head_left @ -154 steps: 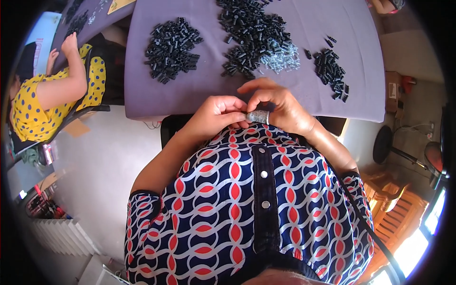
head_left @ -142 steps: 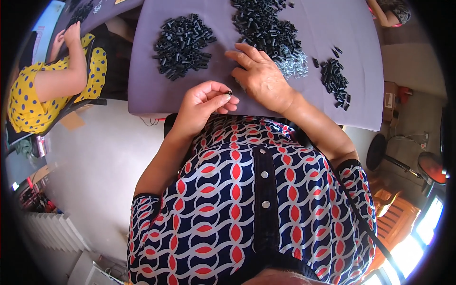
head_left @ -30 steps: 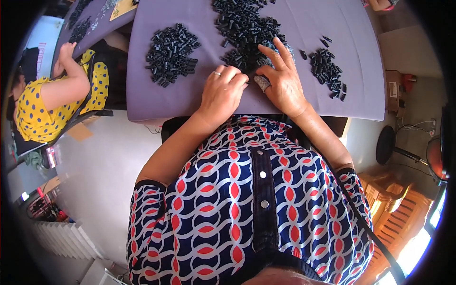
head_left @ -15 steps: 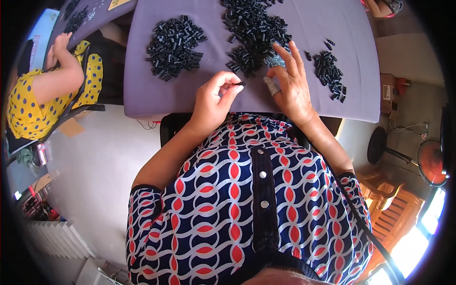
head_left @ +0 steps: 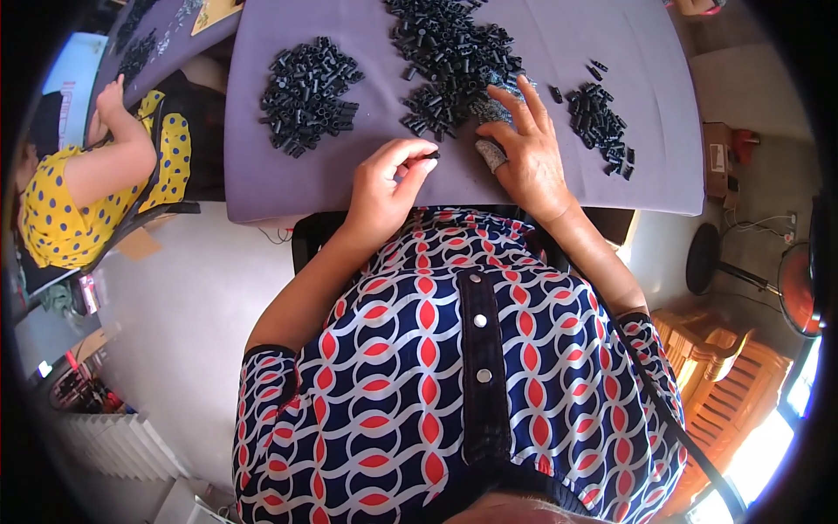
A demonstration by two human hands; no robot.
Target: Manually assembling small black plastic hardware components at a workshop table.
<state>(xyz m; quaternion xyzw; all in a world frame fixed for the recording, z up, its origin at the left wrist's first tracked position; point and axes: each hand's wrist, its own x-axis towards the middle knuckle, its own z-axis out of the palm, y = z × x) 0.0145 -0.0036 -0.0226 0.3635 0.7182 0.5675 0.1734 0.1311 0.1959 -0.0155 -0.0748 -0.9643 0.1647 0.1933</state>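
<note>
Pinched between the thumb and index finger of my left hand (head_left: 384, 188) is a small black tubular part (head_left: 431, 155), mostly covered by the fingertips. My right hand (head_left: 532, 162) is to its right with fingers apart, and a grey wrap (head_left: 491, 155) covers its thumb. Its fingers hover over or touch a small heap of tiny grey-blue pieces (head_left: 489, 110); which of the two I cannot tell. Just beyond lies a large pile of black tubular parts (head_left: 449, 52). A second such pile (head_left: 310, 100) rests on the left, and a smaller one (head_left: 600, 122) on the right.
A grey-purple cloth covers the table (head_left: 646, 96). At the far left, a person in a yellow dotted top (head_left: 65, 196) sits at another table bearing black parts. On the right are a fan (head_left: 796, 288), a cardboard box (head_left: 717, 157) and wooden furniture (head_left: 724, 375).
The view has shifted slightly, so the piles appear a little lower and further left. My right index finger has spread a little from the thumb. My left hand keeps its pinch.
</note>
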